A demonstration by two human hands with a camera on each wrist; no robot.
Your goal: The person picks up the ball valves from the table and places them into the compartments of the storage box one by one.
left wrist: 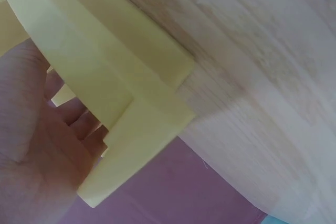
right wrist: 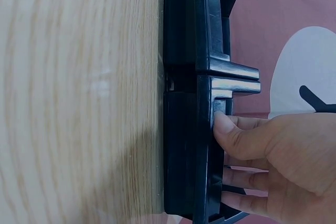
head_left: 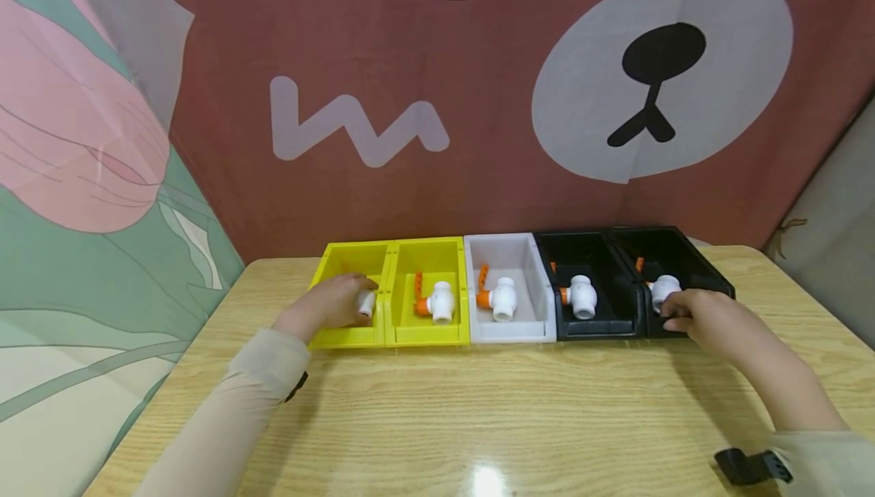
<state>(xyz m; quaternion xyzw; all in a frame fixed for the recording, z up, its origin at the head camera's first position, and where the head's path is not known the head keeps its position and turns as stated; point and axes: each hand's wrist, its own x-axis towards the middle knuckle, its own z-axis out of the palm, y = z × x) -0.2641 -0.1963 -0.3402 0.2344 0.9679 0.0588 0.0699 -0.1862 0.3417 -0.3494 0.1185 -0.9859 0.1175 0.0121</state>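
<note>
My left hand (head_left: 335,301) reaches into the leftmost yellow bin (head_left: 347,336) and grips a white plastic fitting (head_left: 367,302), mostly covered by the fingers. From the left wrist, the bin's front wall hides the fingertips of that hand (left wrist: 47,129). At the far right, bent fingers of my right hand (head_left: 707,318) overlap the side of a white ball valve (head_left: 663,290) in the end black bin (head_left: 711,273). The right wrist view shows the thumb of this hand (right wrist: 278,161) by the bin's front edge; whether the fingers pinch the valve is hidden.
Between the hands stand a second yellow bin (head_left: 427,336), a white bin (head_left: 514,333) and another black bin (head_left: 601,330). Each contains a white ball valve with an orange handle, such as this valve (head_left: 504,299). The joined row sits on a wooden table (head_left: 492,413) before a printed cloth (head_left: 478,185).
</note>
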